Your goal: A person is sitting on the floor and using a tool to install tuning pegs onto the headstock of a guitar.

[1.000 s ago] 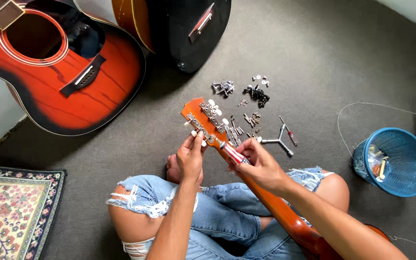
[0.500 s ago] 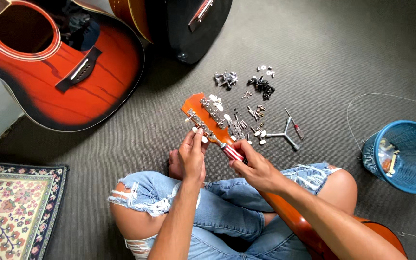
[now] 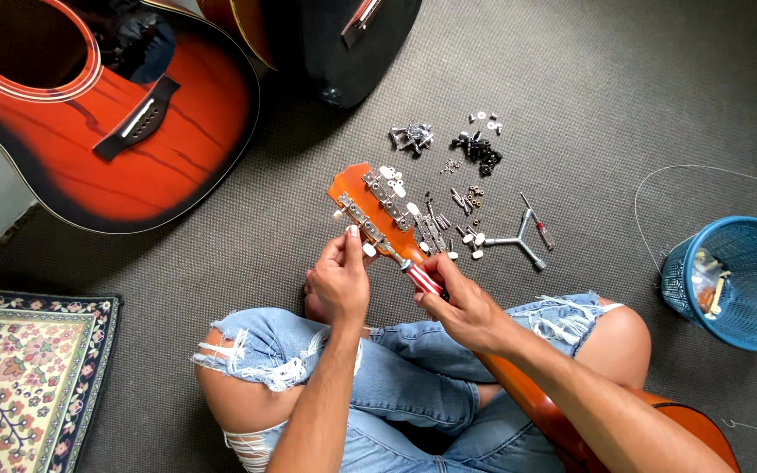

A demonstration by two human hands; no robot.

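An orange guitar headstock (image 3: 363, 203) with silver tuning machines lies over my lap, its neck running back to the lower right. My left hand (image 3: 341, 280) pinches a white tuner knob on the headstock's near edge. My right hand (image 3: 462, 307) grips a red-and-white striped screwdriver (image 3: 420, 277) whose tip meets the headstock's back. I sit cross-legged in torn jeans on grey carpet.
Loose tuners, screws and washers (image 3: 475, 153) lie scattered beyond the headstock, with a three-armed metal wrench (image 3: 514, 239) and a small red screwdriver (image 3: 538, 225). A red sunburst guitar (image 3: 116, 131) and a black case (image 3: 343, 44) lie far left. A blue basket (image 3: 738, 280) stands right, a patterned rug (image 3: 28, 368) lower left.
The view has shifted slightly, so everything sits a little lower in frame. Both hands stay on the headstock with small adjustments of the screwdriver.
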